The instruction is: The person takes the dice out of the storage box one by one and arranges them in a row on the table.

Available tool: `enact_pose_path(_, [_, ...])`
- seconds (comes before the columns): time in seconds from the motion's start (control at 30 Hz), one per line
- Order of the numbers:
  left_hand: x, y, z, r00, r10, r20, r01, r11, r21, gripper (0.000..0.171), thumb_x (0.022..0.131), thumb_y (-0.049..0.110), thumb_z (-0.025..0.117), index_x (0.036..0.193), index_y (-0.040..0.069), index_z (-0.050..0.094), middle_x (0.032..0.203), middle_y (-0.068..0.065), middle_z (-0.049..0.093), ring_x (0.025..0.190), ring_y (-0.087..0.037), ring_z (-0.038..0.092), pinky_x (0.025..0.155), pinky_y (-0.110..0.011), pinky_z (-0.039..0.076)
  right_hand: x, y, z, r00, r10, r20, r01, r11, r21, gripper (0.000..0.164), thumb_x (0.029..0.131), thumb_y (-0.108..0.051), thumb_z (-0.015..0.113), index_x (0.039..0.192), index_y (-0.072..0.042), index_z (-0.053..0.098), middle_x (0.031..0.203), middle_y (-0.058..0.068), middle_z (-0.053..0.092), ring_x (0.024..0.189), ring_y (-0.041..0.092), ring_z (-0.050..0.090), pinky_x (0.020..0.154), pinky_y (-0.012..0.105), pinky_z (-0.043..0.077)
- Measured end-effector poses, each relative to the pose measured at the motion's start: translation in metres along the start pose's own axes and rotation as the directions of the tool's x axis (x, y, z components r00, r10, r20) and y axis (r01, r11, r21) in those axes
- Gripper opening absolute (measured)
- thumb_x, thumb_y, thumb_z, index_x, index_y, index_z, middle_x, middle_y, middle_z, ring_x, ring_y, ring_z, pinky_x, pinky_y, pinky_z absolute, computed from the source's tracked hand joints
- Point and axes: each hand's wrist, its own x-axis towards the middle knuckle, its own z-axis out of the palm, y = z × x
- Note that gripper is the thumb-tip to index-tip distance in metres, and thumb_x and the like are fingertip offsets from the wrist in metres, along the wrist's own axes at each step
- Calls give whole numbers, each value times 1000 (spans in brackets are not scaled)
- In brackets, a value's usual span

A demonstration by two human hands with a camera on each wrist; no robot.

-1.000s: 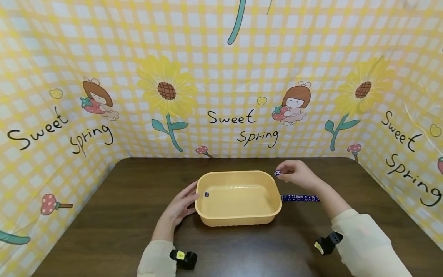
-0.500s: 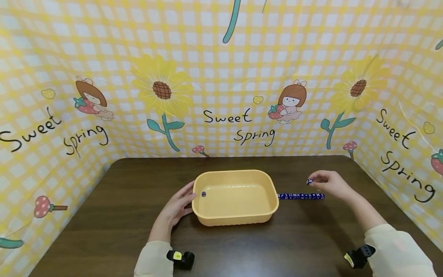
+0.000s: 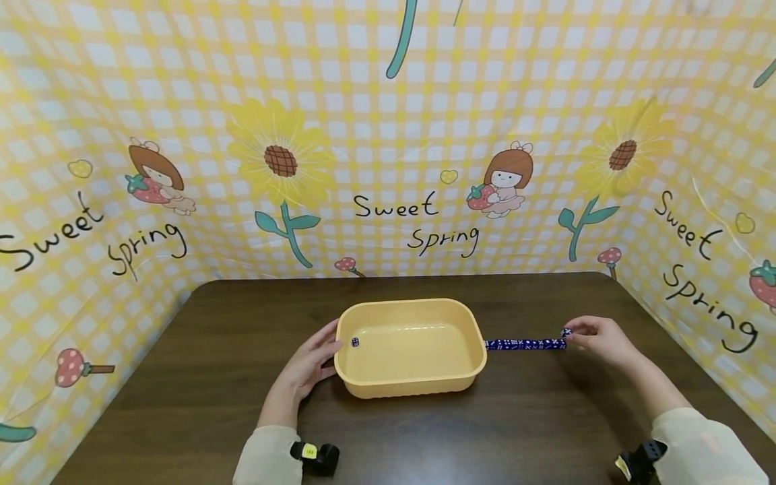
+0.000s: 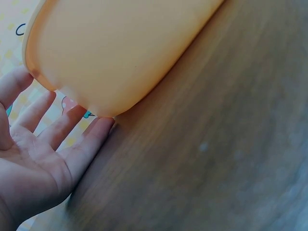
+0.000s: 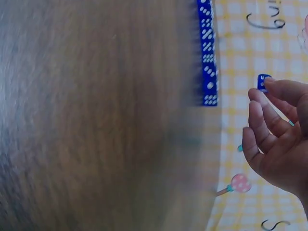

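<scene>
A pale yellow plastic basin (image 3: pixel 418 357) stands on the table, with one small blue die (image 3: pixel 355 342) at its left end. My left hand (image 3: pixel 308 365) rests against the basin's left outer wall, its fingers extended and fingertips touching it. To the right of the basin runs a straight row of blue dice (image 3: pixel 524 344) with white pips, its left end hidden behind the basin's rim. Between thumb and index finger my right hand (image 3: pixel 606 341) pinches another blue die (image 5: pixel 263 82). That die is just above the row's right end in the head view.
The dark brown wooden table (image 3: pixel 424 438) has a yellow checked cloth (image 3: pixel 388 135) hung round its back and sides. Black wrist cameras are strapped over both light sleeves (image 3: pixel 269 455).
My right hand has carried the pinched die rightward and down, from beside the basin's back right corner to the row's right end. The left hand stays at the basin.
</scene>
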Motion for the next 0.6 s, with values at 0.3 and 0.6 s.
enact_pose_path(0.3, [0, -1, 0, 1000, -4, -4, 4, 1000, 6, 52, 86, 10, 51, 134, 17, 32, 134, -13, 31, 112, -29, 38, 77, -42, 41, 0, 22, 0, 998, 53, -47, -56, 995, -79, 21, 78, 1, 59, 94, 14, 55, 77, 18, 60, 63, 23, 56, 54, 30, 45])
enact_pose_path(0.6, [0, 1, 0, 1000, -5, 3, 5, 1000, -5, 52, 86, 10, 49, 134, 17, 31, 135, -12, 30, 112, -29, 38, 77, -41, 41, 3, 35, 4, 998, 48, -50, -54, 990, -127, 18, 77, 1, 59, 89, 13, 56, 73, 15, 61, 56, 18, 54, 50, 26, 43])
